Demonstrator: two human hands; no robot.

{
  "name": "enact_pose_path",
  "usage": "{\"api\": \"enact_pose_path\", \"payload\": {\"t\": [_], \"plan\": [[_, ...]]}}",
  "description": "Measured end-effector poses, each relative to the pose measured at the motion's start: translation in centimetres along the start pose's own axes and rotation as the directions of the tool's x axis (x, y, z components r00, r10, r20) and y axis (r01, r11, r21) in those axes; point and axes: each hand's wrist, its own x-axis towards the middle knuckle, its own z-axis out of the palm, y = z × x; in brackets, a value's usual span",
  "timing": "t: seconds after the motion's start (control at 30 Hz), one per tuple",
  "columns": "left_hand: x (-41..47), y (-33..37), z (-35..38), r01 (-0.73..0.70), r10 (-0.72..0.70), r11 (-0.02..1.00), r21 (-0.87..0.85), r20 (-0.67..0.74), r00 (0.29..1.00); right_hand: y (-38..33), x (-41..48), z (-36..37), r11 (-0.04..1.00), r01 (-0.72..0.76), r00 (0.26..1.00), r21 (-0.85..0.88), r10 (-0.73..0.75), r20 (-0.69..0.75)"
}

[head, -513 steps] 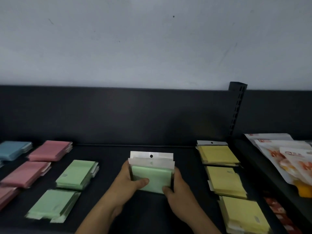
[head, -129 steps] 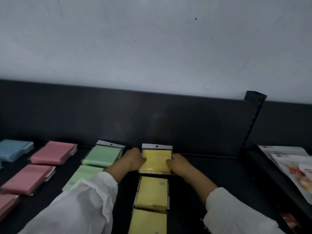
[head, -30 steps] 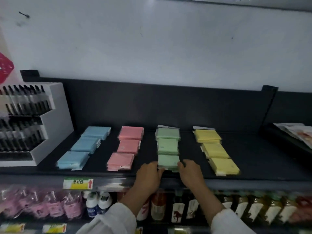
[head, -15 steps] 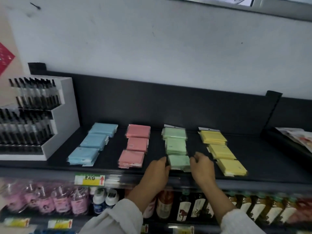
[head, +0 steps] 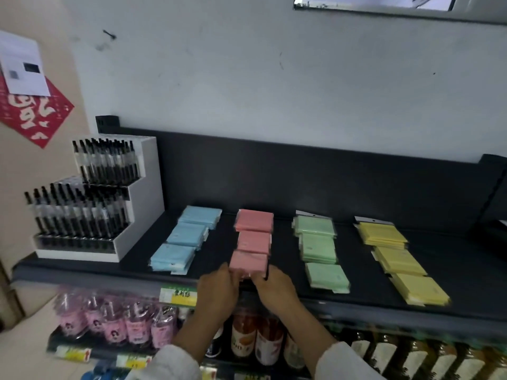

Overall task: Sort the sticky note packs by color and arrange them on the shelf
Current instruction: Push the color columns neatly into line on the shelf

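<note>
My left hand (head: 219,289) and right hand (head: 274,286) grip the front pink pack (head: 248,261) by its sides at the front edge of the shelf (head: 452,256). It lies in the pink column between the blue packs (head: 186,235) and green packs (head: 318,245); the yellow packs (head: 397,259) lie rightmost. Beside my left hand, a yellow-green price tag (head: 178,293) bears blurred characters, perhaps 便利贴.

1. The front pink pack (head: 248,260): its near edge hides behind the left hand (head: 219,287) and right hand (head: 274,283); blur leaves their grip unclear.
2. The price label (head: 178,293): print too small to read.
3. The bottles (head: 258,341) below: several cut off by the bottom edge.
4. The front yellow pack (head: 419,289): right edge smeared.
</note>
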Motion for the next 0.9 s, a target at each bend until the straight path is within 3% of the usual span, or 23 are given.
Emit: {"api": "enact_pose_path", "payload": {"t": [0.27,0.67,0.9], "plan": [[-0.8,-0.6,0.4,-0.088,0.077,0.989,-0.121,-0.090,0.993,0.9,-0.6,0.1,0.993,0.098,0.994,0.066,-0.094,-0.056],[-1.3,-0.3,-0.2,-0.116,0.108,0.988,-0.102,-0.082,0.991,1.0,-0.8,-0.1,0.990,0.070,0.998,0.119,-0.069,-0.011],[-2.1,-1.2,-0.2,-0.093,0.083,0.984,-0.152,-0.072,0.994,-0.1,-2.0,-1.8,0.955,0.046,0.994,0.291,-0.014,-0.111]]}}
